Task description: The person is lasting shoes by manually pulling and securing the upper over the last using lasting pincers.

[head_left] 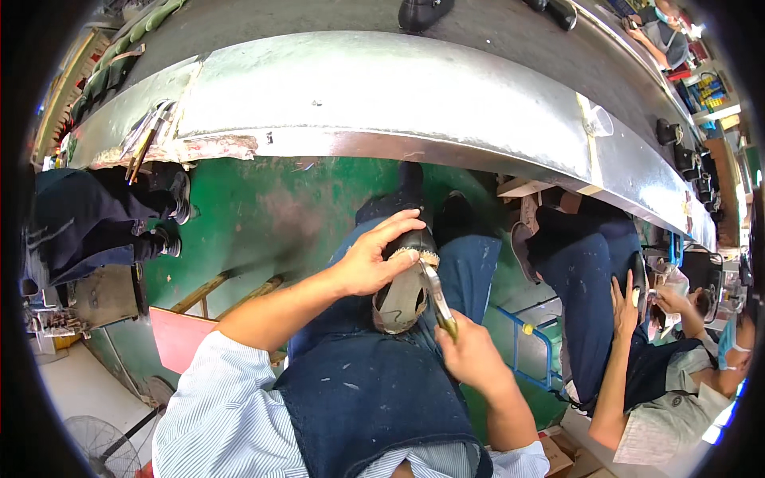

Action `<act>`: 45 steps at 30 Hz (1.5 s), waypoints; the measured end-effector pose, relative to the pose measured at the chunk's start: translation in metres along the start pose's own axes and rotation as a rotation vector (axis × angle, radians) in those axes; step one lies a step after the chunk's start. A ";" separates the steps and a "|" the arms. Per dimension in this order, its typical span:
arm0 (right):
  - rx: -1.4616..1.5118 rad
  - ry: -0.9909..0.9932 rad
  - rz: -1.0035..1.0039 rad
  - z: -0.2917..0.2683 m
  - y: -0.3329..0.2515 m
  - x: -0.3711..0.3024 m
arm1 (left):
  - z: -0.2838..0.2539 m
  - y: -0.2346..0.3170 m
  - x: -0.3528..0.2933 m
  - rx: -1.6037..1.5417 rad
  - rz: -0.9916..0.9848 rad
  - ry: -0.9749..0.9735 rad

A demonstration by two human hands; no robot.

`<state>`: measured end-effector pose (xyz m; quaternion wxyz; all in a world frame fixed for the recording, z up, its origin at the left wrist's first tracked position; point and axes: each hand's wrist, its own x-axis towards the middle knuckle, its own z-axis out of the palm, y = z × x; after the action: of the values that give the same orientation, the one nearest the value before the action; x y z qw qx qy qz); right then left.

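Note:
A black shoe upper (415,240) sits upside down on my lap, stretched over a form with its pale sole side (401,296) facing up. My left hand (377,253) is wrapped round its far end, with the fingers over the dark leather and the thumb on the pale folded edge. In my right hand (473,351) is a pair of metal pliers (437,296) with a yellowish-green handle. The jaws of the pliers touch the upper's edge beside my left thumb. A dark blue apron (358,390) covers my lap beneath the shoe.
A conveyor with a pale metal edge (382,95) crosses in front, carrying a black shoe (422,13). Several thin tools (149,135) lie on its left edge. A co-worker (677,366) sits close at the right. A pink-topped stool (182,338) and a fan (103,446) stand left.

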<state>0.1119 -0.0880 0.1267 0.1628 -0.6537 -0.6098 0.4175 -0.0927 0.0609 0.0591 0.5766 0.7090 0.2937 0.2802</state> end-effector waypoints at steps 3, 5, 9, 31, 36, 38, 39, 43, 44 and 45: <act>0.291 -0.245 0.219 -0.025 -0.002 -0.014 | 0.005 0.000 0.004 -0.023 -0.028 0.124; 0.328 -0.032 0.075 -0.016 -0.007 -0.014 | -0.001 0.001 0.010 0.044 0.010 0.034; -0.073 0.225 -0.113 0.005 -0.008 0.021 | -0.007 0.000 0.007 0.052 0.000 -0.101; 0.287 0.548 0.057 0.035 0.075 0.067 | 0.044 -0.025 -0.012 -0.143 -0.434 -0.118; 0.424 0.554 0.119 0.027 0.113 0.080 | 0.041 -0.044 0.003 -0.570 -0.594 -0.316; 0.995 0.468 0.117 0.032 0.136 0.081 | 0.030 -0.041 0.005 -0.840 -0.726 -0.369; 0.995 0.466 0.112 0.033 0.133 0.080 | 0.035 -0.041 0.002 -0.861 -0.721 -0.312; 1.019 0.508 0.210 0.041 0.124 0.069 | 0.054 -0.046 0.003 -0.763 -0.678 -0.282; 0.861 0.493 0.274 0.045 0.119 0.066 | 0.059 -0.048 0.002 -0.720 -0.648 -0.251; 0.701 0.476 0.335 0.049 0.116 0.061 | 0.059 -0.049 0.000 -0.716 -0.652 -0.252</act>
<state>0.1469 -0.0688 -0.0079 0.4400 -0.7266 -0.2630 0.4575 -0.0537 0.0298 0.0006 0.8725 0.3660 0.3134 0.0808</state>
